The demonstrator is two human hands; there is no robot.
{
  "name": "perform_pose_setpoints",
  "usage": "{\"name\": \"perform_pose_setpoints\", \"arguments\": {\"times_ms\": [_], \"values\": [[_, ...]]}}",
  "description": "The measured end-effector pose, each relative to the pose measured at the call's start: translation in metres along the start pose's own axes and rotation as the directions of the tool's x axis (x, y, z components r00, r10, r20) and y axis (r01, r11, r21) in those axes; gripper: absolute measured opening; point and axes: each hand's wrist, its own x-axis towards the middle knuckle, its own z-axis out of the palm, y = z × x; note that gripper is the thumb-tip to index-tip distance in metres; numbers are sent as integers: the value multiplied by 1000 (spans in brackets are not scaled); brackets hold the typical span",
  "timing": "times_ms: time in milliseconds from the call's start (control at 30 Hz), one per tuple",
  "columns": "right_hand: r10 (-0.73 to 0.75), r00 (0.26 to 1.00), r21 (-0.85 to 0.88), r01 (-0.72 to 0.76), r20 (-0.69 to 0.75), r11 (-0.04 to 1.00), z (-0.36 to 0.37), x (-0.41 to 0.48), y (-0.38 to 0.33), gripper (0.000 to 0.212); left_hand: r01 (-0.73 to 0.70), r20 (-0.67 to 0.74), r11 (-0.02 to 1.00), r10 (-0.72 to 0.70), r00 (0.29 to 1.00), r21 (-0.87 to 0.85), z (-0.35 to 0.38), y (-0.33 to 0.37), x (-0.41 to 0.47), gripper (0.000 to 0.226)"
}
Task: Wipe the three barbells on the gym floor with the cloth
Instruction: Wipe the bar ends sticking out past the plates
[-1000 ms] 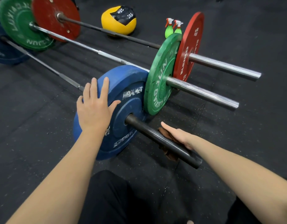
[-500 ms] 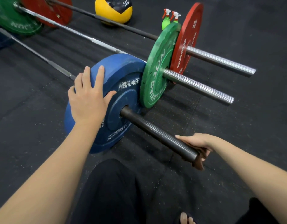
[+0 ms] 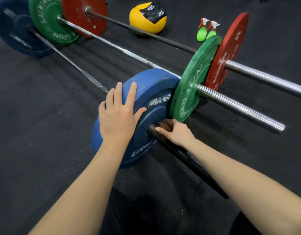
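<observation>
Three barbells lie side by side on the black gym floor. The nearest has blue plates (image 3: 151, 92) and a dark sleeve (image 3: 183, 155) pointing toward me. My left hand (image 3: 118, 116) rests flat on the near blue plate, fingers straight. My right hand (image 3: 175, 132) wraps a brown cloth (image 3: 165, 124) around the dark sleeve right beside the plate hub. Behind it lies the green-plated barbell (image 3: 192, 87) with a ribbed chrome sleeve (image 3: 239, 107). The red-plated barbell (image 3: 226, 53) lies farthest.
A yellow and black medicine ball (image 3: 147, 17) sits behind the far bar. Two green spray bottles (image 3: 206, 31) stand near the red plate. My dark-clothed knees are at the bottom edge. Black rubber flooring (image 3: 44, 116) stretches to the left.
My right hand slid with the cloth from the sleeve's outer end up to the blue plate's hub. My left hand stayed on the blue plate. The camera view shifted.
</observation>
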Motion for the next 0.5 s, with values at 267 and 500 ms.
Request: {"name": "perform_pose_setpoints", "arguments": {"times_ms": [267,500], "values": [[-85,996,132,80,29,988,9,26,-14,84,-9,-11,1000,9,1000,26,5,-2,3,71],[-79,997,50,79,8,996,-6,0,16,71,-11,-17,999,12,1000,34,3,-1,1,69]]}}
